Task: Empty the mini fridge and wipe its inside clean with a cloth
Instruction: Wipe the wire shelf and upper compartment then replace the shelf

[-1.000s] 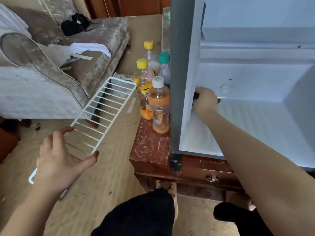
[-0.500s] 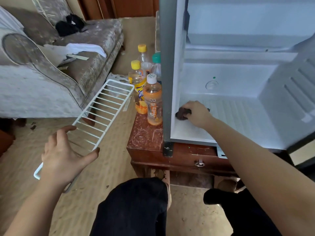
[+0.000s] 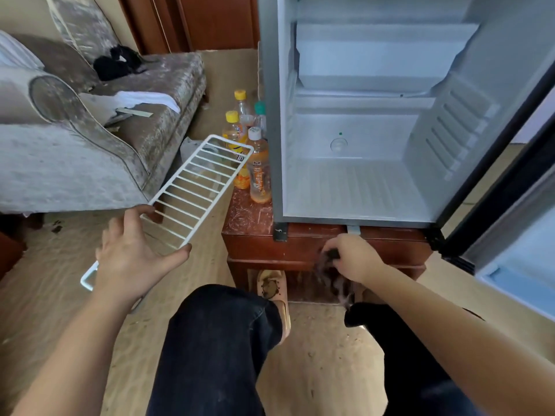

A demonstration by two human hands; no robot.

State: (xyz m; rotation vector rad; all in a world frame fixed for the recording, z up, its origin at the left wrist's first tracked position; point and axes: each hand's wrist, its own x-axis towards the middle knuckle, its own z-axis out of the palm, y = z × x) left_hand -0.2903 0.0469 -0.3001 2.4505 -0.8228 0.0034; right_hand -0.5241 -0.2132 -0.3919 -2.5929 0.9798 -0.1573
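The mini fridge (image 3: 354,187) stands open on a low wooden cabinet (image 3: 252,244), its white inside bare of items. My right hand (image 3: 353,256) is out of the fridge, in front of the cabinet, shut on a dark cloth (image 3: 330,274) that hangs down. My left hand (image 3: 132,259) grips the near end of the white wire shelf (image 3: 198,187), which slants up toward the bottles. Several drink bottles (image 3: 259,172) stand on the cabinet top left of the fridge.
The fridge door (image 3: 516,223) hangs open at the right. A grey sofa (image 3: 75,151) with clothes on it fills the left. My knees in dark trousers (image 3: 222,340) are low in view, and a slipper (image 3: 274,289) lies under the cabinet.
My right hand with the cloth has come out of the fridge, from its floor down to the cabinet front. My left hand has closed on the wire shelf and raised it slightly.
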